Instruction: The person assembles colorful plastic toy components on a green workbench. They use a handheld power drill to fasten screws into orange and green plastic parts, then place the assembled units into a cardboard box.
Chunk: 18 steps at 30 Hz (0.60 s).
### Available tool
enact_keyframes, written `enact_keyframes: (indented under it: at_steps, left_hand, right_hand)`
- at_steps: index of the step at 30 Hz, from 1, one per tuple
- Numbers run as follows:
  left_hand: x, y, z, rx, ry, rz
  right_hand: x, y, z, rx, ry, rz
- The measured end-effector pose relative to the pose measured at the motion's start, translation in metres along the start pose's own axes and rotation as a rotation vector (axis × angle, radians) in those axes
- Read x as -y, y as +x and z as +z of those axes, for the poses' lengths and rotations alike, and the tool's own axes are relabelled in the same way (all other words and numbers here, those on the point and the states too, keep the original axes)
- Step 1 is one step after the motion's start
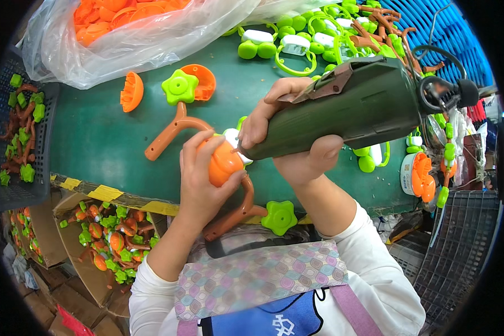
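My right hand [311,159] grips a dark green power screwdriver [347,109], thumb below the body and fingers near its front end. Its tip meets the orange round toy body [226,162], or comes very close to it. That body is pinched between the fingers and thumb of my left hand [195,176]. A brown forked branch [235,215] with a green star-shaped piece [279,217] extends from below it toward me. Behind the body a white and green piece [233,136] shows in part. Left of my hands lie another brown fork [171,132] with a green star [180,87], and two orange half shells [131,92].
A clear plastic bag [95,64] of orange shells lies at the back left. Several green-white pieces [294,47] are heaped at the back. Boxes of finished-looking toys [115,241] stand below the front edge; a dark basket [17,173] is at left. Orange pieces [423,176] sit at right.
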<state>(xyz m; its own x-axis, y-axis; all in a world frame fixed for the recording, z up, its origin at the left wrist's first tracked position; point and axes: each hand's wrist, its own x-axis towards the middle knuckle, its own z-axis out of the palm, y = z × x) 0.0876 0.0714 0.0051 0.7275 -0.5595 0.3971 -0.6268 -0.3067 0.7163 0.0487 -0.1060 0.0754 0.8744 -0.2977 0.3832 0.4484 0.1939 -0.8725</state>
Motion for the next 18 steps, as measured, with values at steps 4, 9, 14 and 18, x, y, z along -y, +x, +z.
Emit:
enact_keyframes:
  at_steps: [4, 9, 14, 18]
  left_hand:
    - [0.002, -0.001, 0.003, -0.021, 0.02, 0.025]
    - [0.004, -0.001, 0.006, -0.045, 0.019, 0.036]
    - [0.003, 0.001, 0.007, -0.047, 0.014, 0.039]
    - [0.003, -0.001, 0.004, -0.037, 0.024, 0.041]
  right_hand:
    - [-0.015, 0.005, 0.005, 0.132, 0.052, 0.053]
    - [-0.024, 0.007, -0.001, 0.224, 0.013, 0.088]
    - [-0.027, -0.007, 0.023, -0.16, -0.084, -0.051]
    - [-0.007, 0.0, 0.034, -0.177, -0.185, -0.022]
